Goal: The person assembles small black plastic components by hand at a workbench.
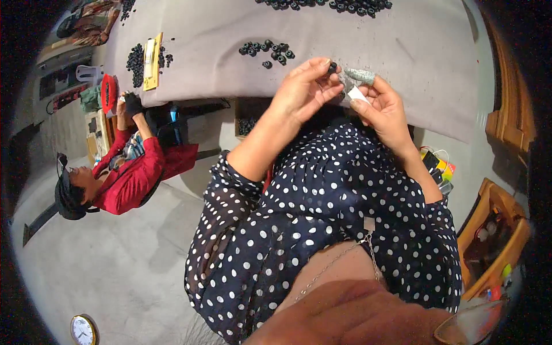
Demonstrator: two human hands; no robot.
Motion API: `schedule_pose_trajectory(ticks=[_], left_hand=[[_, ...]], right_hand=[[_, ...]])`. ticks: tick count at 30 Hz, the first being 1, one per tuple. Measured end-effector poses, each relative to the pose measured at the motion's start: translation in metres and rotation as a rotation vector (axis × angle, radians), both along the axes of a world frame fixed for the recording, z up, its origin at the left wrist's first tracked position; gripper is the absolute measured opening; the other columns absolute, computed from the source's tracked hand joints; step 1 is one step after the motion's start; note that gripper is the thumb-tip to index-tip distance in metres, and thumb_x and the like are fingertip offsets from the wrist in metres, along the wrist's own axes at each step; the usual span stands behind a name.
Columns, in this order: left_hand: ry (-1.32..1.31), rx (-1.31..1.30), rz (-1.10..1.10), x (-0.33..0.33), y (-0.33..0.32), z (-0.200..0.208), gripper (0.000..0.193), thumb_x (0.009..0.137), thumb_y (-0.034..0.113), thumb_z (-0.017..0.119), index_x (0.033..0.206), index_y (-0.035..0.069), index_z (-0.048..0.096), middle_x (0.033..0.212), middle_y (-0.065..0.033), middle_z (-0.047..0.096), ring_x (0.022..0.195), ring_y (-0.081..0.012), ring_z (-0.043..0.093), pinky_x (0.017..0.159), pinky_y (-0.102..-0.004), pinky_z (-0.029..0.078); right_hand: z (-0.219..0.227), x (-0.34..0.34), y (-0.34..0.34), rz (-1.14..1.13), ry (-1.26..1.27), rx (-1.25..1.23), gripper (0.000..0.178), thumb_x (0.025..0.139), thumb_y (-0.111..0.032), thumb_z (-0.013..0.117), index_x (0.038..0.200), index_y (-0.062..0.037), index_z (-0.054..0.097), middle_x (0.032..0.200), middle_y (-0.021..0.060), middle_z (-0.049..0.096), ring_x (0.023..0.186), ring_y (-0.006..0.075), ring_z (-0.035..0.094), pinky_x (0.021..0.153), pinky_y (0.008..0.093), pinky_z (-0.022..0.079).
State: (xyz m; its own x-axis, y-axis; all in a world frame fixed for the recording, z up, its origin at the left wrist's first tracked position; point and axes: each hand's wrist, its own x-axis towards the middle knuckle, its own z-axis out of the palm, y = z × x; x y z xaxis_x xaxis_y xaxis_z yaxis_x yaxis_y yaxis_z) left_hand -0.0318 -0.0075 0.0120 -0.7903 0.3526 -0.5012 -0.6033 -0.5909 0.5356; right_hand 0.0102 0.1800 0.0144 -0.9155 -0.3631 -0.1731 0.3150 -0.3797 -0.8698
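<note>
My left hand (305, 92) pinches a small round black part (332, 68) between thumb and fingertips, above the near edge of the cloth-covered table (414, 63). Close beside it, my right hand (384, 112) grips a small flat white piece (357, 94) between thumb and fingers, its tip pointing toward the black part. A grey wrap (361, 76) covers one of my right fingers. Just beyond my left hand lies a loose group of black ring-shaped parts (280, 53). Whether the white piece touches the black part is hard to make out.
A larger pile of black parts (356, 7) lies at the far edge. At left, a yellow board (152, 63) stands among more black parts (135, 66). A co-worker in a red top (135, 178) works there near a red tray (108, 92). A wooden stool (497, 230) stands at right.
</note>
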Motion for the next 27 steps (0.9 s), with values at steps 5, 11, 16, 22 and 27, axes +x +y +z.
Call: schedule_pose_trajectory(ticks=[5, 11, 16, 22, 27], left_hand=[[-0.097, 0.086, 0.097, 0.019, 0.012, -0.008, 0.015, 0.088, 0.019, 0.058, 0.098, 0.007, 0.057, 0.094, -0.0057, 0.061, 0.084, -0.0176, 0.06, 0.077, -0.0347, 0.051], [0.007, -0.154, -0.021, 0.028, 0.011, -0.008, 0.017, 0.09, 0.02, 0.056, 0.101, 0.007, 0.056, 0.095, -0.0061, 0.061, 0.088, -0.0176, 0.059, 0.075, -0.033, 0.051], [-0.055, -0.055, -0.008, 0.034, 0.011, -0.007, 0.02, 0.09, 0.022, 0.055, 0.104, 0.007, 0.055, 0.098, -0.007, 0.061, 0.09, -0.018, 0.059, 0.075, -0.0321, 0.051], [-0.156, 0.141, 0.016, 0.039, 0.01, -0.017, 0.022, 0.091, 0.024, 0.053, 0.104, 0.006, 0.054, 0.1, -0.008, 0.059, 0.09, -0.0191, 0.059, 0.074, -0.0309, 0.051], [-0.203, 0.134, 0.08, 0.043, 0.012, -0.01, 0.02, 0.091, 0.018, 0.053, 0.104, 0.003, 0.052, 0.088, -0.0069, 0.06, 0.078, -0.017, 0.059, 0.069, -0.0285, 0.052]], right_hand=[[0.004, 0.0, -0.005, 0.036, 0.021, 0.065, 0.036, 0.085, -0.006, 0.059, 0.119, 0.0009, 0.051, 0.095, 0.0008, 0.058, 0.088, 0.0051, 0.054, 0.079, 0.0193, 0.043], [-0.003, -0.002, 0.0, 0.133, 0.028, 0.117, 0.036, 0.085, -0.006, 0.059, 0.119, 0.0016, 0.051, 0.09, -0.0016, 0.055, 0.086, 0.006, 0.054, 0.077, 0.0197, 0.044], [-0.008, -0.001, 0.0, 0.171, 0.043, 0.063, 0.039, 0.085, -0.006, 0.059, 0.122, 0.0014, 0.048, 0.088, -0.0006, 0.056, 0.084, 0.0066, 0.055, 0.075, 0.0202, 0.045], [-0.01, -0.002, -0.002, 0.181, 0.056, 0.02, 0.039, 0.084, -0.007, 0.06, 0.12, 0.0004, 0.048, 0.088, 0.0007, 0.058, 0.08, 0.0064, 0.056, 0.07, 0.0189, 0.045], [-0.017, -0.002, -0.001, 0.192, 0.016, 0.05, 0.035, 0.084, -0.012, 0.062, 0.116, -0.0022, 0.051, 0.086, -0.0011, 0.06, 0.074, 0.0022, 0.055, 0.056, 0.0151, 0.041]])
